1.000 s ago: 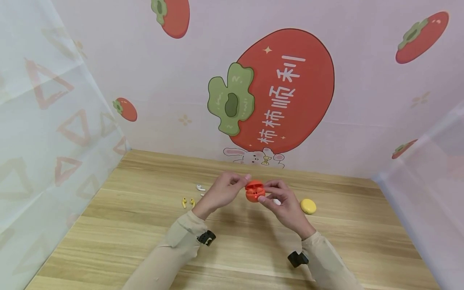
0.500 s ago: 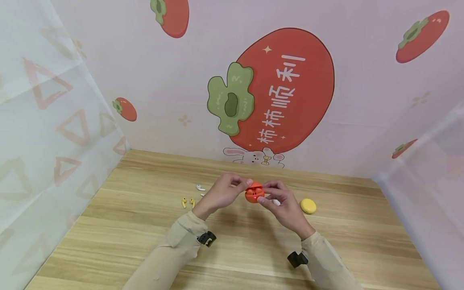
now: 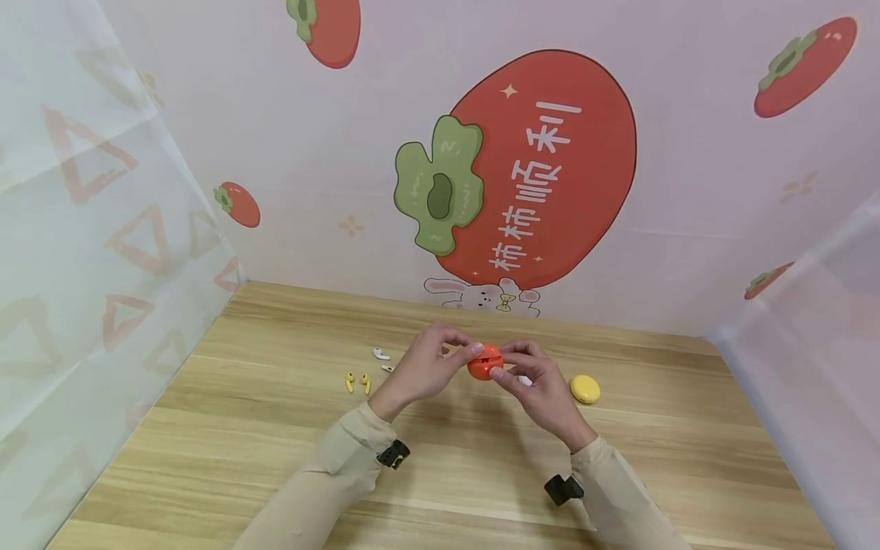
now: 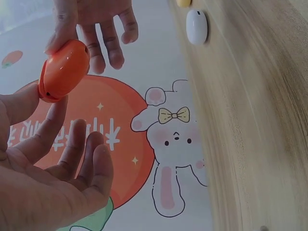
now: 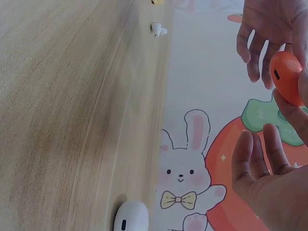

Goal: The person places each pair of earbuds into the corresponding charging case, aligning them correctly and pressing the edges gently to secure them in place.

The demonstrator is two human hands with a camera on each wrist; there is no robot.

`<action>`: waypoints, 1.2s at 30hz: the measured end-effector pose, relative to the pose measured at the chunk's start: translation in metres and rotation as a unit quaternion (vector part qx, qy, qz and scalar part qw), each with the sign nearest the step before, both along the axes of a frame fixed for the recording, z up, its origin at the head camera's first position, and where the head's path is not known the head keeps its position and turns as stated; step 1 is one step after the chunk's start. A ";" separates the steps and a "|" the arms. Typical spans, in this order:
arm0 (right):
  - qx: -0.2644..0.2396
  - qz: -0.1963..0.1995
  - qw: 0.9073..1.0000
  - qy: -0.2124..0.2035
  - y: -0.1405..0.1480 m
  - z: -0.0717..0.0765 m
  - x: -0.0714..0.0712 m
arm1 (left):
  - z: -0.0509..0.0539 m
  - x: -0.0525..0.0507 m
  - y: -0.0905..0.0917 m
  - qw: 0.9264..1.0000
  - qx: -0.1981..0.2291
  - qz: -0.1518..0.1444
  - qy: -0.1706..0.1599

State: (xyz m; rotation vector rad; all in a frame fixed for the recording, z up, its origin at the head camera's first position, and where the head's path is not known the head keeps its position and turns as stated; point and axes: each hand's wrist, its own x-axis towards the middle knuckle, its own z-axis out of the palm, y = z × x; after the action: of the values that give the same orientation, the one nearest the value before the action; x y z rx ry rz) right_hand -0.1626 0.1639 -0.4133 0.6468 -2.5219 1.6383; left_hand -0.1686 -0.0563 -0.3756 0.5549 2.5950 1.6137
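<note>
In the head view, a red-orange earbud case (image 3: 485,362) is held above the table between both hands. Only a narrow dark gap shows under its lid. My left hand (image 3: 428,365) pinches the case from the left, thumb on the lid. From the right, my right hand (image 3: 543,388) pinches the lower half, its thumb at the front. The left wrist view shows the rounded case (image 4: 67,67) between the fingertips, other fingers spread away from it. Partly hidden by my right hand is a white case (image 4: 197,27) lying on the table.
A yellow case (image 3: 585,389) lies right of my right hand. Left of my left hand are two yellow earbuds (image 3: 366,383) and two white earbuds (image 3: 380,354), one partly covered by the hand. A printed backdrop (image 3: 309,252) rises behind the wooden table (image 3: 241,428).
The case lid has come down from wide open to almost closed, with my left thumb moving right onto it. My right hand keeps its hold in nearly the same place.
</note>
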 end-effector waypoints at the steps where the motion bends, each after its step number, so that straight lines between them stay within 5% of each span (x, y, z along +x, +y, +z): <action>1: -0.001 -0.001 1.000 -0.001 0.000 0.000 0.000 | 0.000 0.001 0.000 1.000 -0.001 0.003 0.002; 18: -0.015 -0.025 0.999 -0.035 -0.001 0.003 0.000 | 0.000 0.006 0.001 0.998 -0.039 0.003 0.046; 22: -0.015 -0.036 0.998 -0.047 0.000 0.003 0.000 | 0.000 0.008 0.001 0.994 -0.059 -0.002 0.089; 28: -0.015 -0.041 0.998 -0.048 -0.001 0.005 0.000 | -0.004 0.009 0.005 0.969 -0.136 0.002 0.205; 36: -0.022 -0.039 0.997 -0.060 -0.003 0.006 0.000 | -0.011 0.010 0.011 0.939 -0.180 0.041 0.292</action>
State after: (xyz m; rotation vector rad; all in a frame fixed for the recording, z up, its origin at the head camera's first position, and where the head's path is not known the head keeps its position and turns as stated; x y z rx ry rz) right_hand -0.1625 0.1605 -0.4073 0.4538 -2.5476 1.7497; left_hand -0.1587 -0.0450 -0.3868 1.0321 3.2607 1.0466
